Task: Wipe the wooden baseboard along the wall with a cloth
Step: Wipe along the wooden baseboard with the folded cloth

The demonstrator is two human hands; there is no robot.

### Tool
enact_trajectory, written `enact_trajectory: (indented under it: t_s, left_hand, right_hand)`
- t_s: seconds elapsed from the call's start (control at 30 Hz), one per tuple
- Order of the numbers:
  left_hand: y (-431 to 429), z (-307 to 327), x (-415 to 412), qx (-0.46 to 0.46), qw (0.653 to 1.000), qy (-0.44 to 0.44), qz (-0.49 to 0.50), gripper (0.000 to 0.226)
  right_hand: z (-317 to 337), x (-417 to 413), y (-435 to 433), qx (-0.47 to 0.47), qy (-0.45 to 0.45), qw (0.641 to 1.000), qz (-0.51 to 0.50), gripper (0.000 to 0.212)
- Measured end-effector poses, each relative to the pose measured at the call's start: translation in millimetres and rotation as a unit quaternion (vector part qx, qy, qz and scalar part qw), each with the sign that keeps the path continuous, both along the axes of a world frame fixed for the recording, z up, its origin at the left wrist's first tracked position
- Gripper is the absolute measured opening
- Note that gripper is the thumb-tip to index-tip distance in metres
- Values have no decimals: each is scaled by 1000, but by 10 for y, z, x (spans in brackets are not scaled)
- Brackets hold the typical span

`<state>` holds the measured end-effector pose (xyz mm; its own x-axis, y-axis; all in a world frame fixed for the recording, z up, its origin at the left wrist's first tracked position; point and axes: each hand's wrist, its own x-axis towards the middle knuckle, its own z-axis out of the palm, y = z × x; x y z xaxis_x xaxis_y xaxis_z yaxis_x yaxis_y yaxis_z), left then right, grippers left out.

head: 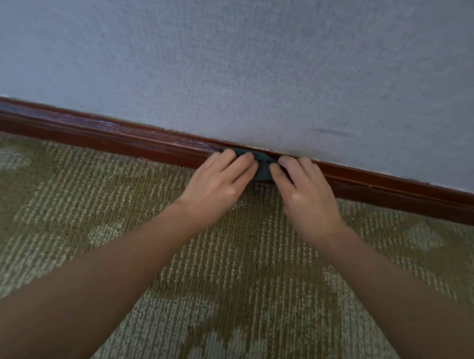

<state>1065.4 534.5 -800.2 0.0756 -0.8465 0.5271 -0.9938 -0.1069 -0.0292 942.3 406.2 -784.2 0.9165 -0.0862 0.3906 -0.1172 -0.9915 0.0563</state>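
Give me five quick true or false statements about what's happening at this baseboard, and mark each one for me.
1. Both the left hand and the right hand are on the cloth. True.
2. The cloth is white. False: it is dark teal.
3. The cloth lies against the wooden baseboard. True.
4. The floor below is bare tile. False: it is a patterned greenish carpet.
5. The wall carries a dark smudge above the baseboard, to the right of the hands. True.
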Motion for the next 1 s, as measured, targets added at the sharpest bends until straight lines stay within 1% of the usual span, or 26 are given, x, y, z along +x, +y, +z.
enact_trajectory:
  t_s: [0.13, 0.23, 0.37, 0.47, 0.53, 0.63, 0.77, 1.0]
  left_hand:
    - [-26, 22, 44, 9, 999, -30, -32, 24]
    - [80, 38, 168, 30, 998, -41, -42, 23]
    - [216, 23, 288, 36, 998, -36, -24, 26]
    - [197, 20, 224, 26, 999, -26, -3, 26]
    - [140, 16, 158, 20, 999, -31, -7, 23]
    - [78, 19, 145, 17, 998, -53, -35, 20]
    - [78, 71, 213, 29, 996, -61, -59, 21]
    - [212, 119, 258, 53, 996, -62, -37, 31]
  right_hand:
    - [-52, -11, 7, 34, -18, 999, -11, 33]
    - [-43, 96, 97, 55, -31, 998, 2, 32]
    - [-13, 245, 195, 34, -26, 999, 33, 30]
    - [12, 207, 157, 12, 0, 999, 38, 33]
    - [24, 129, 96, 5, 9, 999, 35, 33]
    - [23, 75, 62, 6, 10, 1000, 21, 34]
    - [44, 127, 141, 29, -3, 1000, -2, 32]
    - [113, 231, 233, 31, -5, 999, 6, 32]
